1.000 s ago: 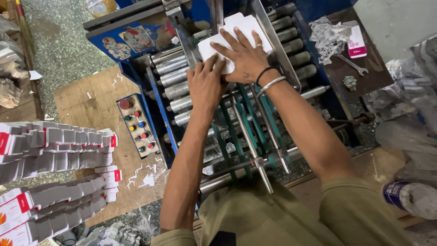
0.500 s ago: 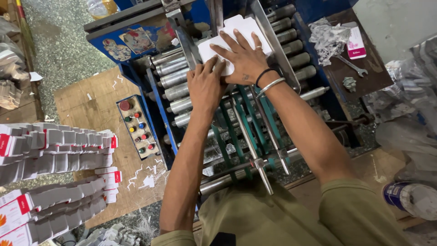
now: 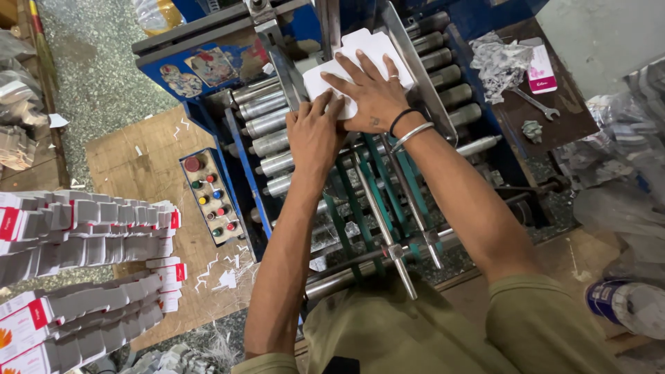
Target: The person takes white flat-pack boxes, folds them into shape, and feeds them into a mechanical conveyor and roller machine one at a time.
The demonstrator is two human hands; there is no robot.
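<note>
- Pressing down on a stack of white card blanks (image 3: 360, 66) in the head view, the right hand (image 3: 374, 93) lies flat with its fingers spread, as it did a second ago; nothing has visibly shifted, so the squaring of the stack looks to be ongoing.
- The left hand (image 3: 315, 131) has fingertips curled against the stack's near edge, not pinching.
- The stack sits at the top of the blue machine's (image 3: 208, 48) feed, above the steel rollers (image 3: 270, 125).
- Counted: two hands, one stack under them, one control box (image 3: 210, 197) with about nine coloured buttons, one spanner (image 3: 537, 105), two wrist bands (image 3: 409, 125), and rows of folded cartons (image 3: 83, 228) too many to count.
</note>
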